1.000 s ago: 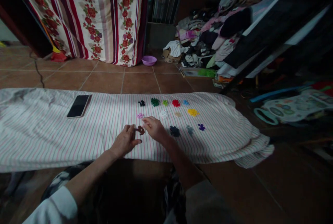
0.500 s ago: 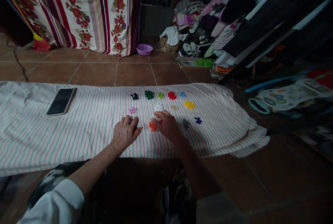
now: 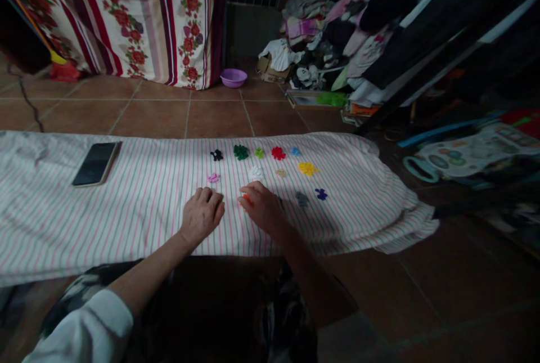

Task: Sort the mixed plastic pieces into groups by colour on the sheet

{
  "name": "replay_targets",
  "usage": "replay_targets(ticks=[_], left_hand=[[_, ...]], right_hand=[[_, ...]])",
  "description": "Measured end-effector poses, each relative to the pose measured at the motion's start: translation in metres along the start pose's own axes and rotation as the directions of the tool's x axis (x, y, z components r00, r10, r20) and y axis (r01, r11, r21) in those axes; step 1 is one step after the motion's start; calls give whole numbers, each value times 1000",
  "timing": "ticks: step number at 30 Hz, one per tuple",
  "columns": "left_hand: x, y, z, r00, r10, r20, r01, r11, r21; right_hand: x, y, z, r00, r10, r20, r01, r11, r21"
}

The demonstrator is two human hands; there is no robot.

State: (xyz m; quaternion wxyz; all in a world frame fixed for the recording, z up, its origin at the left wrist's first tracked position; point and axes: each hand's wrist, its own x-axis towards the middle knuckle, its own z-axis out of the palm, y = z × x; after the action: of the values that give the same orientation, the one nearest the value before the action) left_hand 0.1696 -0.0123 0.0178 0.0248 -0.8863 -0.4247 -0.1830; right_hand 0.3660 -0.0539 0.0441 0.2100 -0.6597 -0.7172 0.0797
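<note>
My left hand [image 3: 201, 214] rests on the striped cloth, fingers curled and thumb drawn in against them; anything inside is hidden. Just beyond its fingertips is a small pink pile [image 3: 214, 178]. My right hand [image 3: 264, 205] bends over a pile of small orange pieces [image 3: 246, 199], its thumb and fingertips closed in on them, and covers part of the pile. Beyond that hand sits a white pile [image 3: 256, 172], with a beige pile [image 3: 280, 173] beside it. To its right are a grey pile [image 3: 301, 198] and a dark purple pile [image 3: 321, 193].
The striped cloth [image 3: 139, 211] spans the low surface. Along its far side are black [image 3: 216, 155], dark green [image 3: 241, 152], light green [image 3: 259, 153], red [image 3: 278, 153] and blue [image 3: 295, 151] piles, with yellow [image 3: 307, 169] nearer. A phone [image 3: 96, 164] lies left; a purple basin [image 3: 233, 77] stands on the floor.
My right hand has shifted slightly left and now covers more of the orange pile. The thumb of my left hand has drawn in toward its fingers. The view has moved slightly.
</note>
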Motion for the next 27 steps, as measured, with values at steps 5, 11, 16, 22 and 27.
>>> replay_targets(ticks=[5, 11, 16, 22, 27], left_hand=[[0, -5, 3, 991, 22, -134, -22, 1000, 4], [3, -8, 3, 990, 26, -136, -36, 997, -69], [6, -10, 3, 995, 71, -73, -77, 994, -78], [8, -10, -2, 1000, 7, -24, -13, 966, -257], [12, -19, -6, 997, -59, 51, 76, 889, -452]], right_hand=[[7, -7, 11, 996, -58, -68, 63, 996, 64], [18, -24, 23, 987, -90, -133, 104, 989, 104], [32, -27, 32, 980, -90, -176, 117, 982, 149], [48, -21, 42, 970, -79, -229, 129, 969, 210], [52, -25, 36, 985, -41, -167, 72, 981, 180]])
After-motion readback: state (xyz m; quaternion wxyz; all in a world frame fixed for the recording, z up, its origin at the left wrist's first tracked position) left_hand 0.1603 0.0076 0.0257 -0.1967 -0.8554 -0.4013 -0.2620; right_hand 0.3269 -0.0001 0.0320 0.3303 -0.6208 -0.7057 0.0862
